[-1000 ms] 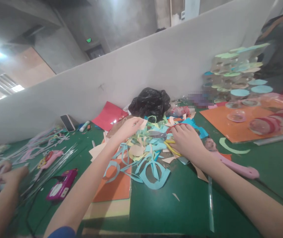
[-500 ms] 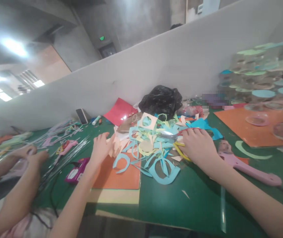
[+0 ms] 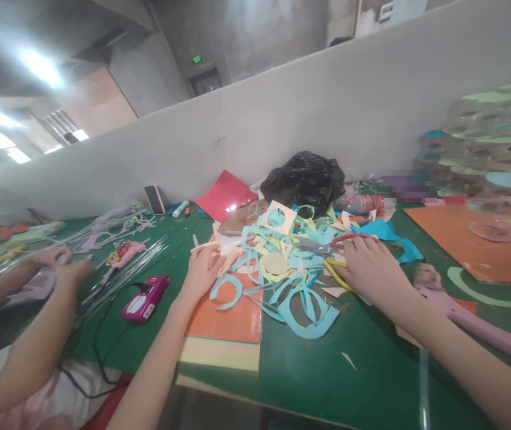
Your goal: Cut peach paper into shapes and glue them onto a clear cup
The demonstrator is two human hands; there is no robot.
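My left hand (image 3: 202, 272) is closed on peach paper scraps (image 3: 214, 246) at the left side of a heap of cut paper. My right hand (image 3: 369, 269) lies over the handles of a pair of scissors (image 3: 316, 246), one handle red and the other yellow, with the fingers curled round them. The blades point left into the heap. Light-blue paper rings (image 3: 309, 325) hang loosely at the heap's near side, and a peach square with a round hole (image 3: 277, 217) lies on top. Beneath the left part are orange sheets (image 3: 226, 322).
A black plastic bag (image 3: 302, 179) sits behind the heap by the low wall. On the right are a pink glue gun (image 3: 474, 319), an orange sheet (image 3: 448, 239) and stacked clear cups. At left lie a purple device with a cable (image 3: 145, 301) and a co-worker's hands (image 3: 61, 263).
My left hand, fingers raised before, has come down and closed on the peach scraps. My right hand remains at the scissors, whose blades show more clearly. The view has shifted slightly left.
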